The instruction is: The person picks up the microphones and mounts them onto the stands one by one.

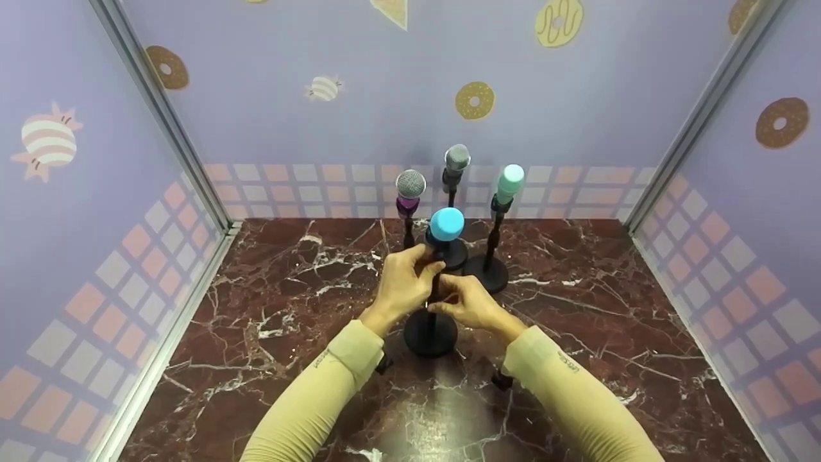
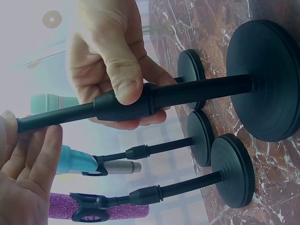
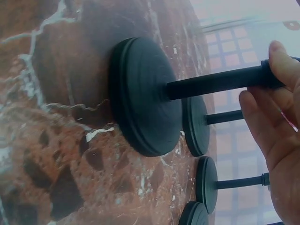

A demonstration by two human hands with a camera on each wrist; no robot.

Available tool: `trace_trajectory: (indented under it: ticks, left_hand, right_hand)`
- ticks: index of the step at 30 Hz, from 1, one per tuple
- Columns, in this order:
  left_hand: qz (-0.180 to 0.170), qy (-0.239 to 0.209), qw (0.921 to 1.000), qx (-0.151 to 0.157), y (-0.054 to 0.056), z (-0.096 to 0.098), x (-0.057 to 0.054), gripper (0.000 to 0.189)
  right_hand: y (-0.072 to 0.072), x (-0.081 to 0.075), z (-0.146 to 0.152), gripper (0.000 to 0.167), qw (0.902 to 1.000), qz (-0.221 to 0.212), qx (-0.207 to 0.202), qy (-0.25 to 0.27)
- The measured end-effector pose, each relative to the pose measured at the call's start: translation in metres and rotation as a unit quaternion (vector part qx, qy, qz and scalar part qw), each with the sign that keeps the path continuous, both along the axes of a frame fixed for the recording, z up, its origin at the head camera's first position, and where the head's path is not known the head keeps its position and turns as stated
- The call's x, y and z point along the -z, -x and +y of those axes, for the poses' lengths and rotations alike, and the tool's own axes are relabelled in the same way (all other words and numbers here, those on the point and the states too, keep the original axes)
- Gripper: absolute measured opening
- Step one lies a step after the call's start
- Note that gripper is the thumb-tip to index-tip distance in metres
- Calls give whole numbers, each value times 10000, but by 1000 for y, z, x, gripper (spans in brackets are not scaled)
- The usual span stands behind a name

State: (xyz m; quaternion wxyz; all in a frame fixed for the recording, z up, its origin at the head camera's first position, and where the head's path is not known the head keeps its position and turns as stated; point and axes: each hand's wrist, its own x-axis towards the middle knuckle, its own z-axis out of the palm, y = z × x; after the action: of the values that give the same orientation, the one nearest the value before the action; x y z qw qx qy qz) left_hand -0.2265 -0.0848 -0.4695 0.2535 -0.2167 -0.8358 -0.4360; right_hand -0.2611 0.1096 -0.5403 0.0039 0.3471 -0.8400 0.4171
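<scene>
A black desktop microphone stand (image 1: 431, 337) stands on its round base in front of me, with a blue-headed microphone (image 1: 447, 224) at its top. My left hand (image 1: 404, 282) holds the stand's upper pole, just beneath the microphone. Lower down, my right hand (image 1: 471, 301) pinches the thick collar (image 2: 119, 104) between thumb and fingers. In the right wrist view the lower pole (image 3: 215, 83) runs from that grip straight to the base, which sits flat on the marbled tabletop.
Behind are three more stands, bearing a purple microphone with silver grille (image 1: 410, 185), a grey microphone (image 1: 457, 158) and a mint-green microphone (image 1: 511, 183). The dark red marbled table (image 1: 288, 289) is enclosed by patterned walls (image 1: 288, 128) at the back and both sides.
</scene>
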Motion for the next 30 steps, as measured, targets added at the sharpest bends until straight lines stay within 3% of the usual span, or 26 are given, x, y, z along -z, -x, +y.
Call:
trace_trajectory:
  ticks: [5, 7, 9, 11, 14, 16, 19, 24, 30]
  left_hand:
    - [-133, 7, 9997, 202, 0, -1, 6, 18]
    - [-287, 300, 9989, 234, -1, -3, 15, 24]
    - [-659, 761, 9946, 237, -4, -6, 27, 37]
    - [-1226, 1298, 9836, 272, -8, -9, 41, 53]
    - [-1940, 2055, 9586, 358, -14, -12, 61, 68]
    - [-2161, 2421, 9450, 403, -18, -12, 73, 71]
    - [-2181, 2751, 9356, 380, -20, -11, 89, 69]
    - [-2150, 2887, 9323, 360, -21, -13, 104, 63]
    - [-2140, 2794, 9357, 228, -18, -26, 106, 52]
  right_hand:
    - [-5, 3, 3, 18, 9999, 168, -27, 5]
    - [-8, 8, 7, 19, 9992, 344, -8, -196]
    - [-12, 13, 11, 27, 9967, 597, 55, -546]
    - [-17, 20, 16, 40, 9922, 784, 155, -957]
    - [-24, 30, 20, 54, 9842, 880, 260, -1517]
    - [-27, 37, 21, 61, 9802, 870, 248, -1764]
    - [-30, 43, 19, 63, 9758, 901, 196, -1985]
    - [-30, 45, 12, 60, 9702, 1029, 215, -2182]
    - [-27, 44, -5, 58, 9693, 1129, 52, -2182]
